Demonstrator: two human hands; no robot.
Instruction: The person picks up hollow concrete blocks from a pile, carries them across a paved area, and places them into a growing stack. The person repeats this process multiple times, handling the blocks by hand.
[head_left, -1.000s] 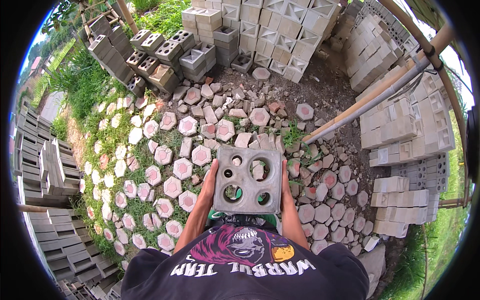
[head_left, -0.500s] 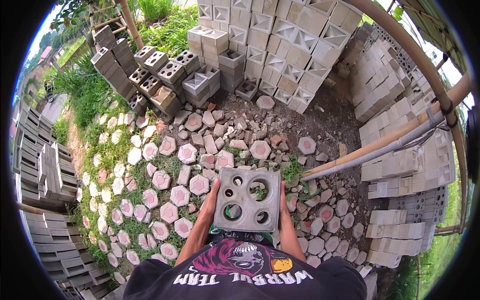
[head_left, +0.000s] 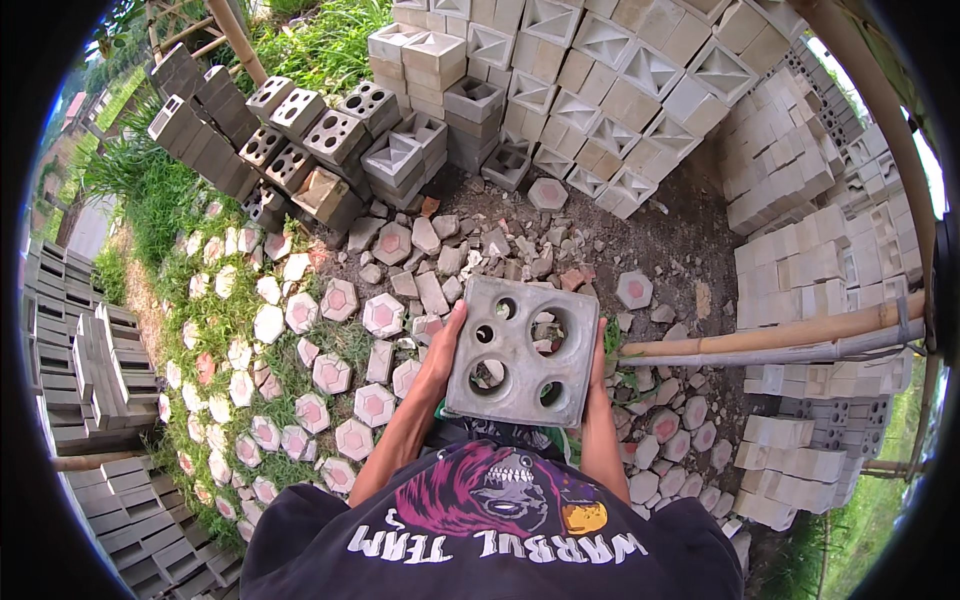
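Because the 5-holed gray block (head_left: 522, 366) was broad, your left hand (head_left: 446, 338) and right hand (head_left: 598, 366) gripped its 2 opposite sides, presumably balancing the weight; it hung before your dark shirt (head_left: 420, 490), above the hexagonal pavers (head_left: 332, 373).

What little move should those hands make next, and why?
Perhaps squeeze slightly firmer before any step: the left hand and right hand hold the square-faced grey concrete block with round holes at opposite sides, and loose broken grey rubble lies ahead.
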